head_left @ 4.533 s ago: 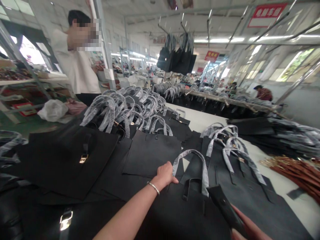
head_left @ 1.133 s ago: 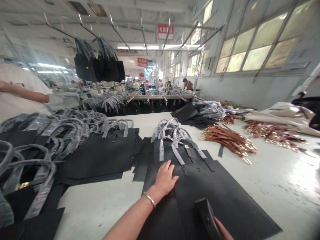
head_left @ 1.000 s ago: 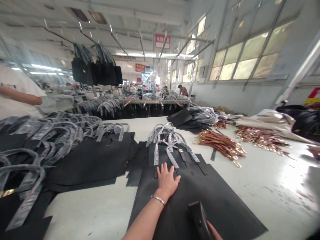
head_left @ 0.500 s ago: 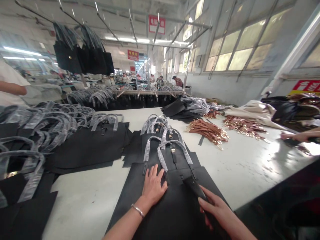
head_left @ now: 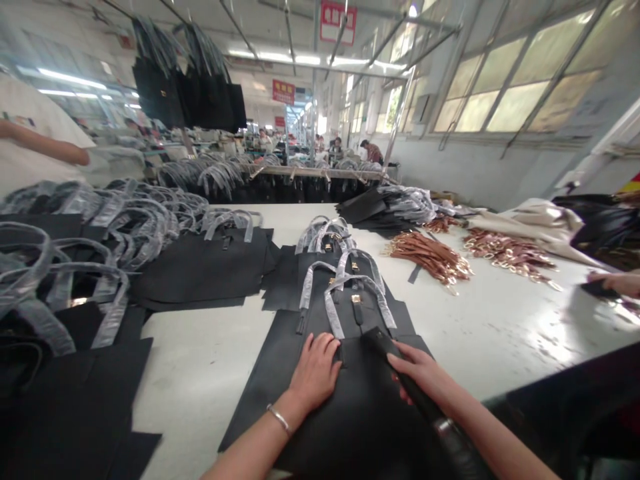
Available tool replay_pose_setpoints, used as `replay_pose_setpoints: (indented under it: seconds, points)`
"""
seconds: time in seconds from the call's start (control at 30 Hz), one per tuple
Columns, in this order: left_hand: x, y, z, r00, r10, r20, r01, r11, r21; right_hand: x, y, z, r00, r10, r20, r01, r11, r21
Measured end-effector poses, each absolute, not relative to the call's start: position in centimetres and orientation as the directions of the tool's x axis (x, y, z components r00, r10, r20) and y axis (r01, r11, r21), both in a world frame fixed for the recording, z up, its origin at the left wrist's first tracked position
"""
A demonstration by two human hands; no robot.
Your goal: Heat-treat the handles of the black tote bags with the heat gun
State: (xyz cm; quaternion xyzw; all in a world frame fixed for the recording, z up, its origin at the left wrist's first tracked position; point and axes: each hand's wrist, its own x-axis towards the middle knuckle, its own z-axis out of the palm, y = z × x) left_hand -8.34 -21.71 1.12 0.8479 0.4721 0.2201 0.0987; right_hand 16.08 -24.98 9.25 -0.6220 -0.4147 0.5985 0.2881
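A black bag panel with plastic-wrapped handles and a small gold clasp lies flat in front of me. My left hand rests on it, palm down, fingers slightly bent and holding nothing, close to the base of one handle. A silver bangle circles that wrist. In my right hand is a long black tool with a silver band; its exact kind is unclear. The tool's flat front end lies over the panel, below the clasp. Fingers wrap round its shaft.
Stacked black bag panels with wrapped handles fill the left. Brown straps with gold clips lie at right, near beige cloth. A co-worker's hand shows at far right, another person at left. Finished bags hang behind.
The view has shifted, so the scene sits further right and higher. My left fingers have drawn closer together. The right hand still holds the tool, and more of its shaft shows.
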Motion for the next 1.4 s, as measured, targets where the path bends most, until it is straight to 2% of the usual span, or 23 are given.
replay_pose_setpoints:
  seconds: [0.13,0.37,0.67,0.83,0.97,1.1,1.23,1.4]
  points:
    - [-8.6,-21.6,1.5,0.453,0.858,0.243,0.739,-0.514,0.436,14.8,-25.7,10.1,-0.101,0.886,-0.453,0.204,-0.427,-0.881]
    - [-9.7,-20.5,1.6,0.544,0.833,0.103,0.676,-0.507,0.534,13.0,-26.2,10.1,-0.33,0.739,-0.587,0.274,-0.52,-0.809]
    - [-9.7,-20.4,1.2,0.519,0.842,0.149,0.636,-0.497,0.59,11.2,-24.2,11.8,-0.365,0.681,-0.635,0.389,-0.509,-0.768]
    - [-9.8,-20.3,1.0,0.513,0.841,0.17,0.627,-0.502,0.595,11.2,-23.9,12.2,-0.328,0.621,-0.712,0.427,-0.574,-0.698]
    - [-9.8,-20.3,0.9,0.497,0.852,0.164,0.627,-0.483,0.612,10.6,-22.7,11.0,-0.303,0.724,-0.62,0.417,-0.484,-0.769]
    - [-10.0,-20.5,1.2,0.492,0.856,0.16,0.624,-0.475,0.62,12.5,-22.9,11.1,-0.134,0.846,-0.516,0.379,-0.437,-0.816]
    - [-10.1,-21.1,1.3,0.503,0.841,0.199,0.619,-0.511,0.597,16.5,-25.2,11.7,0.038,0.84,-0.542,0.306,-0.526,-0.794]
    - [-9.6,-21.8,1.1,0.445,0.868,0.218,0.654,-0.482,0.583,19.6,-29.0,10.1,0.125,0.832,-0.541,0.222,-0.555,-0.802]
